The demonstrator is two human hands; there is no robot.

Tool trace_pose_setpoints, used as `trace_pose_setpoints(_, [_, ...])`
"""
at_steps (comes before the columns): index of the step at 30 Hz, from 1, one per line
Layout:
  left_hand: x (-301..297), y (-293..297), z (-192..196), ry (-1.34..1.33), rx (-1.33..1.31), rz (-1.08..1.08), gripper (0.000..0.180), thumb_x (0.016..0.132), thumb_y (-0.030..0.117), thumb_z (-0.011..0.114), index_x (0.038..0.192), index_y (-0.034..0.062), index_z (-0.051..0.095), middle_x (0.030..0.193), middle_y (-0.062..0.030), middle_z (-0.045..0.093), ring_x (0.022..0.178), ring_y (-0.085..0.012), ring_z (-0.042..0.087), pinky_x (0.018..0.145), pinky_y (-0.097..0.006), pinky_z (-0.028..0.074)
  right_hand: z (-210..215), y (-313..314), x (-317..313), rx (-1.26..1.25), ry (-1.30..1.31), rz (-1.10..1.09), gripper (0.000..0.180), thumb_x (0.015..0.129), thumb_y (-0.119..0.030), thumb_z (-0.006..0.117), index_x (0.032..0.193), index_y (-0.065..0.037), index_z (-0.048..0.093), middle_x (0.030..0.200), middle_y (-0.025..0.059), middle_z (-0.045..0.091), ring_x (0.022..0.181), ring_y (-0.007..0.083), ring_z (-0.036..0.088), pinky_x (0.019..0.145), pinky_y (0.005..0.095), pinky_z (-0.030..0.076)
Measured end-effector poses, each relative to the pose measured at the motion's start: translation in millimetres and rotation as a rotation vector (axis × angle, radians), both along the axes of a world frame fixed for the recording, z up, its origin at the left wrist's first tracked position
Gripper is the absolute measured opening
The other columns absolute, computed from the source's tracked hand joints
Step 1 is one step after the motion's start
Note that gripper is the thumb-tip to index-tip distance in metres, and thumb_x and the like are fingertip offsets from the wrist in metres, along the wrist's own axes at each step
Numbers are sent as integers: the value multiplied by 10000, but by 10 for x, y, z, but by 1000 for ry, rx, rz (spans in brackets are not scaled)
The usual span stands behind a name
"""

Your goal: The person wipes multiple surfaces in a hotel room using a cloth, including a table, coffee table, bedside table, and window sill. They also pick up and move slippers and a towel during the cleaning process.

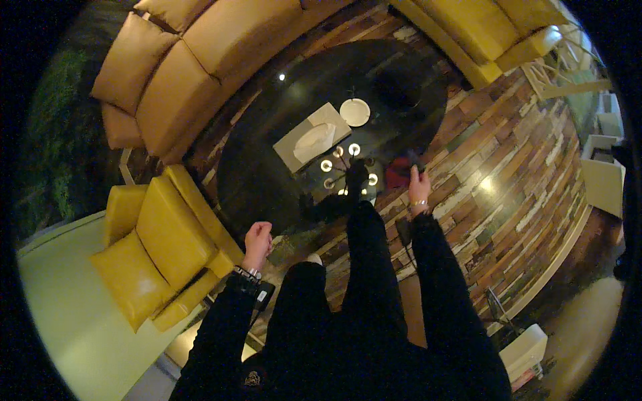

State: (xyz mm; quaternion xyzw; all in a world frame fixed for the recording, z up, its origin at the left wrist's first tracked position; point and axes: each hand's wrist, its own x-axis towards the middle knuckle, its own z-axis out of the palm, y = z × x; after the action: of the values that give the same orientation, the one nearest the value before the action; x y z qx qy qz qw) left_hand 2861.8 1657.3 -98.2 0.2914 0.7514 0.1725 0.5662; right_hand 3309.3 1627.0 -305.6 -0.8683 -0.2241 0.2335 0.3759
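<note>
My left hand (257, 244) hangs over the near left side of the dark oval glass table (254, 160), its fingers curled in, with nothing visible in them. My right hand (420, 188) is past the table's right edge, fingers closed on a small dark object (415, 160) whose kind I cannot make out. Right beside that object is a dark red thing (398, 174), also too dim to name. On the tabletop lie a flat tissue box (287, 148) with a white tissue standing out of it and a round white ashtray-like dish (354, 112).
A curved tan sofa (200, 67) runs behind the table. Yellow armchairs stand at the left (160, 247) and at the far right (468, 33). Wood-patterned floor (495, 160) stretches to the right, with a white chair (525, 351) at lower right. Lamp reflections show in the glass.
</note>
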Motion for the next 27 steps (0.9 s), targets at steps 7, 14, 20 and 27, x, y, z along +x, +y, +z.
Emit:
trace_pose_setpoints(7, [509, 1400, -1111, 331, -17, -116, 534, 796, 462, 717, 1036, -8, 632, 819, -108, 636, 666, -196, 594, 574, -308, 457, -645, 1579, 721, -196, -343, 462, 749, 846, -287, 666, 1443, -15, 303, 1448, 278, 331, 1359, 431, 276, 1134, 442, 246])
trace_pose_setpoints(14, [718, 1971, -1641, 391, -35, -249, 853, 630, 598, 772, 1147, -59, 604, 1137, -233, 642, 1065, -336, 618, 895, -371, 479, -826, 3055, 1482, -118, -660, 559, 653, 834, -284, 662, 1423, -177, 400, 1437, 201, 399, 1278, 422, 403, 1068, 485, 345])
trace_pose_setpoints(20, [653, 2002, -1676, 392, 21, -338, 708, 626, 533, 790, 1045, -23, 656, 1017, -199, 689, 946, -338, 666, 789, -395, 528, -642, 4293, 1043, -242, -728, 713, 682, 806, -407, 675, 1418, -259, 413, 1426, 182, 414, 1264, 404, 433, 1040, 478, 371])
trace_pose_setpoints(27, [-15, 1613, -1570, 459, 140, -383, 500, 655, 393, 813, 991, 50, 674, 914, -124, 716, 836, -283, 693, 733, -369, 541, -449, 5009, -1324, 7, -632, 1164, 610, 767, -428, 716, 1327, -324, 496, 1361, 147, 477, 1215, 375, 471, 996, 473, 404])
